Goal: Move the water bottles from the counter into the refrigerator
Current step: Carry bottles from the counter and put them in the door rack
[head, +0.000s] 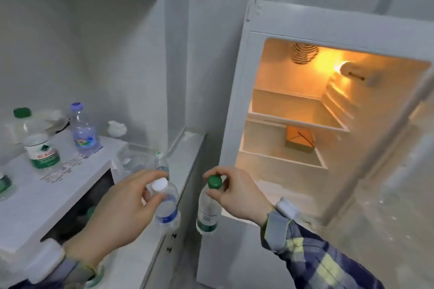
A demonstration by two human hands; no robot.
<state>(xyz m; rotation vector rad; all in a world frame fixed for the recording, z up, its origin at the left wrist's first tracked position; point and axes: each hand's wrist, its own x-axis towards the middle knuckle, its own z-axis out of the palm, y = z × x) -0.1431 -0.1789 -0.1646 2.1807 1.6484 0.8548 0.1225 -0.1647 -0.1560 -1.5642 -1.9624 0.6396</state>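
My left hand (117, 209) pinches the neck of a white-capped water bottle (167, 211) with a blue label, held over the counter's right edge. My right hand (237, 192) pinches the green cap of a second water bottle (207, 213) with a green label, hanging in the gap in front of the refrigerator (237, 110). The refrigerator's door stands open and its lit inside shows a glass shelf (293, 122). More bottles stand on the microwave at left: a green-capped one (38, 141) and a purple-capped one (83, 131). Another clear bottle (160, 162) stands on the counter behind my left hand.
A white microwave (47, 199) sits on the counter (185, 148) at left. An orange box (299, 139) lies on the refrigerator's lower shelf. The open refrigerator door (399, 183) fills the right side. A small white object (116, 128) rests by the wall.
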